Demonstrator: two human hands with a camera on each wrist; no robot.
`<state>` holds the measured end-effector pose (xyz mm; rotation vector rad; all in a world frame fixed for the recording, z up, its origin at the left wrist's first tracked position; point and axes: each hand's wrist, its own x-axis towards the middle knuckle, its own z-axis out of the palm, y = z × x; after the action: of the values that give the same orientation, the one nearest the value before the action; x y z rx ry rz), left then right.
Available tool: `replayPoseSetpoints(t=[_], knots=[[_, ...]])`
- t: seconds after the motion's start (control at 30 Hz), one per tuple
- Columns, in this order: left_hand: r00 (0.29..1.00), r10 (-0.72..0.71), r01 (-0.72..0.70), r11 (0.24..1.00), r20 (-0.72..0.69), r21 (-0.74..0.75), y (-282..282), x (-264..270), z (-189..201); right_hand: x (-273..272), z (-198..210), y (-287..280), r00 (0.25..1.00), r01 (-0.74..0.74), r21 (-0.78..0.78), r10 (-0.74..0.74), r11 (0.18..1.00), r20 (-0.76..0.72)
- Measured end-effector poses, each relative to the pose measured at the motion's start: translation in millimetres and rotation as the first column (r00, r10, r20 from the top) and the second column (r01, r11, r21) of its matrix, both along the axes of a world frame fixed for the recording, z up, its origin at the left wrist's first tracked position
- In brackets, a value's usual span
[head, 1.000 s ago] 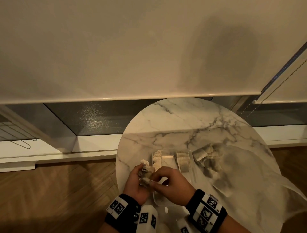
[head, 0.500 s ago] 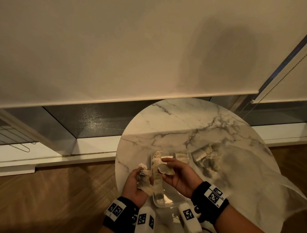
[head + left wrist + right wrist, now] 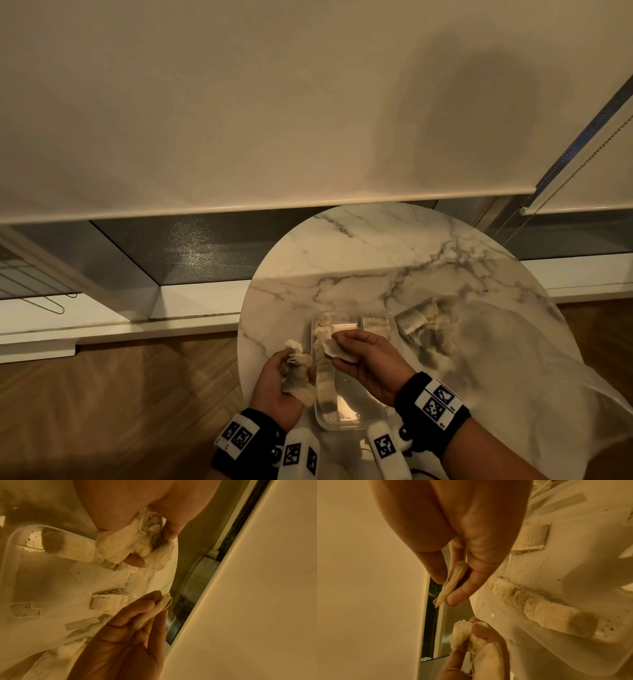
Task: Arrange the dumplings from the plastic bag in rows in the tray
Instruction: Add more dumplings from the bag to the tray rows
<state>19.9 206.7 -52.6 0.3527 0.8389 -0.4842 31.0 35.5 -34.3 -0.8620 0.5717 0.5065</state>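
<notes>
A clear plastic tray (image 3: 337,419) sits on the marble table near its front edge. A row of pale dumplings (image 3: 323,377) lies along the tray's left side, and another dumpling (image 3: 375,325) lies at its far right end. My left hand (image 3: 298,368) grips a bunch of dumplings (image 3: 130,545) just left of the tray. My right hand (image 3: 339,346) pinches a single flat dumpling (image 3: 453,580) between thumb and fingers above the tray's far half. The plastic bag (image 3: 513,359) lies to the right with several dumplings (image 3: 424,325) inside.
The round marble table (image 3: 359,260) stands by a window with a lowered roller blind (image 3: 274,120) and a bead chain (image 3: 565,178). Wooden floor (image 3: 120,394) lies to the left. Dark crumbs speckle the tray floor (image 3: 607,627).
My right hand has pulled one dumpling away from the bunch in my left hand and carried it right and forward over the tray. The left hand stayed beside the tray.
</notes>
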Motion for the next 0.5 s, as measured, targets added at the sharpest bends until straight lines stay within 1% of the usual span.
replayPoseSetpoints(t=[0.1, 0.2, 0.33, 0.5], knots=[[1.0, 0.007, -0.007, 1.0, 0.005, -0.013, -1, 0, -1, 2, 0, -1, 0.999, 0.024, 0.056, -0.022, 0.998, -0.032], [1.0, 0.018, -0.017, 0.999, 0.01, -0.033, -1, 0, -4, 1, 0, -2, 0.999, 0.045, 0.083, -0.046, 0.996, 0.006], [1.0, 0.022, -0.021, 0.997, 0.013, -0.08, 2, 0, -10, 1, -4, -4, 0.997, 0.038, 0.023, -0.04, 0.999, 0.068], [1.0, -0.018, 0.018, 0.998, 0.011, -0.055, 2, -1, -6, 2, -15, -7, 0.999, 0.006, -0.125, -0.001, 0.992, 0.043]])
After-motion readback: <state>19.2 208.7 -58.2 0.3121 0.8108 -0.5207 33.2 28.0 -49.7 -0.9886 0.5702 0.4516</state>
